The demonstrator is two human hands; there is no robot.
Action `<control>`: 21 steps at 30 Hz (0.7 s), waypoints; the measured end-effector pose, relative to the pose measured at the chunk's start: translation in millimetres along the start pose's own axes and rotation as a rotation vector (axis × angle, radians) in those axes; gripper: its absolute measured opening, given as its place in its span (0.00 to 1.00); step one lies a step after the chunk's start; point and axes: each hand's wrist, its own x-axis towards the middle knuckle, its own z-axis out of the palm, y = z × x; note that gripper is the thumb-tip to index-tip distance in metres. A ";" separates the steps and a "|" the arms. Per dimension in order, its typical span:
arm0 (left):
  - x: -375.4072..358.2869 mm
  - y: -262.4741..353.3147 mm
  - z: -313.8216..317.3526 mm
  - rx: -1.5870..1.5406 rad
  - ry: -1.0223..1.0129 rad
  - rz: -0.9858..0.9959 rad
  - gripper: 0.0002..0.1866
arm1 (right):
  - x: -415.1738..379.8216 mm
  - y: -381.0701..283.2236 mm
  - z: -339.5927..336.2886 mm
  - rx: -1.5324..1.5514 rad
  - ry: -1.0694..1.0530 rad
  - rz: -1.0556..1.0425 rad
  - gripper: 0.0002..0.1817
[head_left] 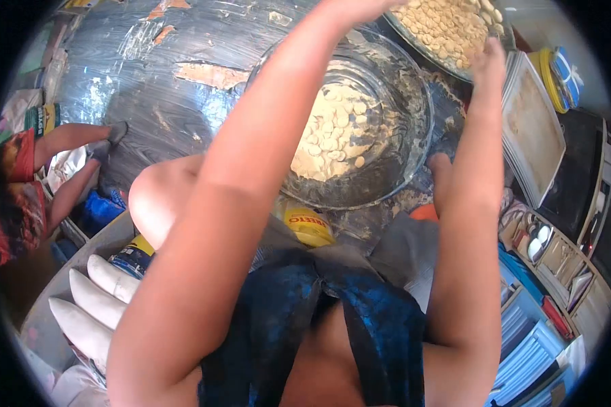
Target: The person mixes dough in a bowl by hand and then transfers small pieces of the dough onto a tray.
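Both arms reach up to a round tray (414,42) heaped with small pale dough-like discs (445,30) at the top right. My left hand (368,9) is at the top edge, by the tray's left side, partly cut off by the frame; its fingers cannot be made out. At the tray's lower right rim is my right hand (489,60), blurred, and whether it holds anything cannot be told. Below the tray, a wide clear basin (424,146) holds pale flour and more flat discs (332,132). My left forearm passes over its left side.
Another person's legs (68,146) show at the left. Stacked trays (533,129) and a yellow and blue bundle (557,78) stand at the right, above shelves (550,261). White pointed objects (91,298) lie lower left. A yellow container (309,227) sits below the basin.
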 end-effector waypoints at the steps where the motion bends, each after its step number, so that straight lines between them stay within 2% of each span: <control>1: -43.6 -27.9 -4.1 -0.058 -0.081 -0.207 0.26 | -5.9 38.5 -13.1 -0.085 -0.108 0.009 0.24; 2: -83.3 -56.1 -6.0 -0.003 -0.074 -0.410 0.32 | -31.1 70.7 -11.9 -0.116 -0.091 0.183 0.25; 3: -123.7 -90.8 -8.5 0.218 -0.138 -0.573 0.36 | -49.8 108.3 -22.2 -0.160 -0.216 0.391 0.24; 4: -169.7 -131.6 -8.8 0.202 -0.158 -0.689 0.35 | -49.9 173.7 -50.5 -0.164 -0.291 0.666 0.28; 5: -204.3 -138.3 -12.4 -0.145 -0.149 -1.125 0.30 | -82.8 188.3 -48.7 -0.362 -0.255 0.754 0.32; 6: -266.4 -222.2 3.8 -0.575 0.136 -1.315 0.24 | -118.9 199.9 -44.7 -0.565 -0.220 0.842 0.36; 7: -277.1 -208.1 13.9 -0.435 0.377 -1.582 0.22 | -131.1 234.2 -57.5 -0.663 -0.162 0.824 0.39; 8: -281.7 -209.4 19.4 -0.435 0.379 -1.596 0.22 | -137.1 269.6 -67.0 -0.757 -0.110 0.790 0.43; 9: -284.0 -215.0 21.1 -0.287 0.242 -1.509 0.23 | -139.4 283.7 -62.6 -0.757 -0.111 0.800 0.43; 10: -288.8 -219.4 24.1 -0.143 0.100 -1.424 0.24 | -147.6 298.6 -60.1 -0.883 -0.043 0.705 0.44; 11: -286.9 -225.3 31.5 -0.141 0.090 -1.444 0.24 | -157.2 310.3 -55.6 -1.011 0.023 0.606 0.46; 13: -269.0 -236.9 50.5 0.225 0.140 -1.120 0.25 | -159.8 302.7 -12.9 -1.324 -0.134 0.568 0.48; 15: -242.3 -228.1 53.2 0.229 0.068 -1.093 0.27 | -170.5 316.4 20.3 -1.428 -0.257 0.447 0.50; 17: -234.9 -228.3 63.0 0.236 -0.005 -1.059 0.29 | -187.6 309.6 51.1 -1.556 -0.472 0.505 0.48; 19: -236.2 -233.2 71.9 0.313 -0.093 -1.079 0.32 | -206.9 303.4 55.8 -1.626 -0.709 0.403 0.43; 21: -250.4 -235.0 77.4 0.314 -0.162 -1.084 0.32 | -241.5 301.4 45.3 -1.582 -0.963 0.387 0.41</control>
